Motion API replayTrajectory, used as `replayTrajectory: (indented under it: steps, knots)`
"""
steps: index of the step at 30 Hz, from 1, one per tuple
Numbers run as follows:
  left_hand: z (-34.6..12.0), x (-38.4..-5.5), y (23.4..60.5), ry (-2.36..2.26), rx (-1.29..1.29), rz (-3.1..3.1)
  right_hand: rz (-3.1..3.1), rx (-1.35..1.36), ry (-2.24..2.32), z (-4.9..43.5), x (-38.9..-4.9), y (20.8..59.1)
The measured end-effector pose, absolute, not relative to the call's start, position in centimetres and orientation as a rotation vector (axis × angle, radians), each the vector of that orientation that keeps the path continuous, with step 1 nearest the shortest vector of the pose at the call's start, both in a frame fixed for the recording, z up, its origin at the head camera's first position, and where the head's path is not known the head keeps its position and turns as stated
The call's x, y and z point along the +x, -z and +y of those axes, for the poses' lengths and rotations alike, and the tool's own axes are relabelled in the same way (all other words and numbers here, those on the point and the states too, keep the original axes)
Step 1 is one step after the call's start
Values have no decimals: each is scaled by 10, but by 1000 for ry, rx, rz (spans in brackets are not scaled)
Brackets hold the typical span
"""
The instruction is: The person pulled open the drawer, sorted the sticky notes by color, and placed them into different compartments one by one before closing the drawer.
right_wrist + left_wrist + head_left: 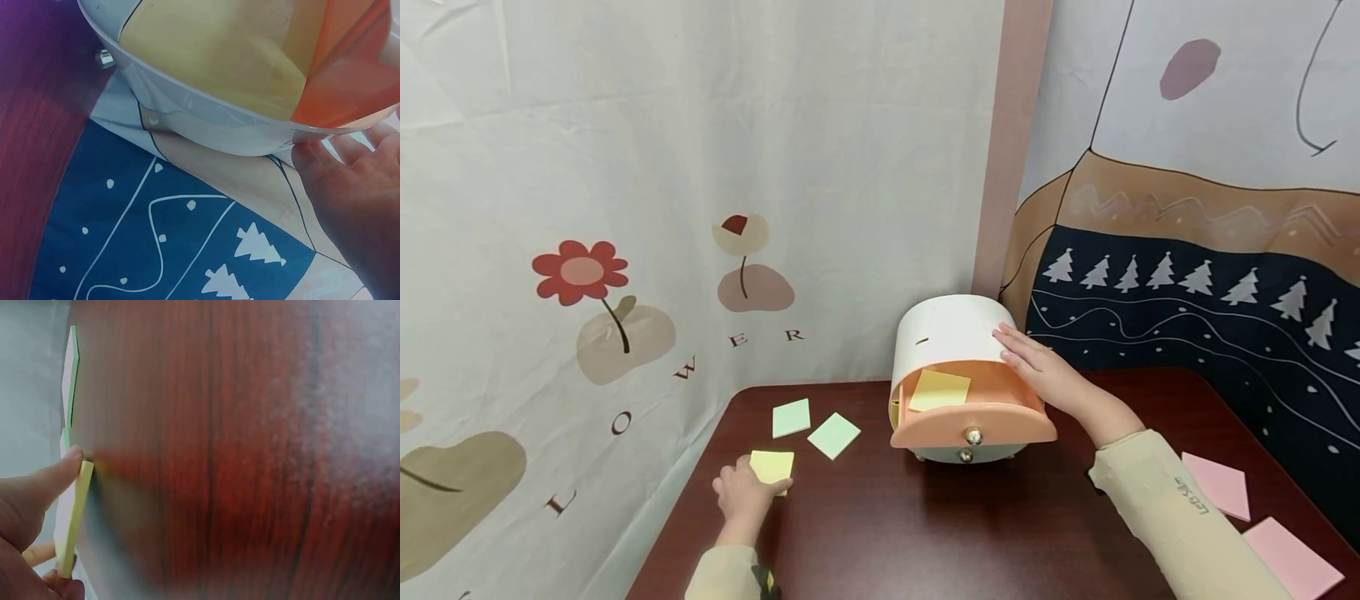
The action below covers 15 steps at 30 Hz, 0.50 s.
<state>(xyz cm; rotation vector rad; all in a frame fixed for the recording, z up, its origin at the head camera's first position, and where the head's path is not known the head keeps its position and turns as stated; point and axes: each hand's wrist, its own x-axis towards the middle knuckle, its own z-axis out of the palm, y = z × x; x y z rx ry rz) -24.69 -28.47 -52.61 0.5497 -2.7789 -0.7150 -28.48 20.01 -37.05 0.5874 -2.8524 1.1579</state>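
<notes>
Beige sleeve [1180, 521] aslant, straight-fingered right hand [1051, 373] against the white box [953, 323]

A white fabric backdrop [865, 150] bears a red-petalled flower [582, 269], a smaller bloom [741, 234] and the spaced letters L, O, W, E, R. A dusty-pink stripe [1013, 150] parts it from a navy panel [1120, 312] of white fir trees [1197, 277], beside the dark, reddish-brown, wood-grained surface [887, 542].

It's two yellow pads [772, 465] [940, 390], two green pads [792, 418] [834, 436], two pink pads [1219, 485] [1294, 560], plus one drawer box [951, 327], two knobs [973, 436] [966, 456], two hands [745, 492] [1051, 377]!
</notes>
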Motion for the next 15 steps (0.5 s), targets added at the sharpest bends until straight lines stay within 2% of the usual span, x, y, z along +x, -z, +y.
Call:
replayTrajectory:
  steps: [15]
  knots:
    - [-280,-250,523,825,485,-2688,-2851,583,-1163,201,-285,371]
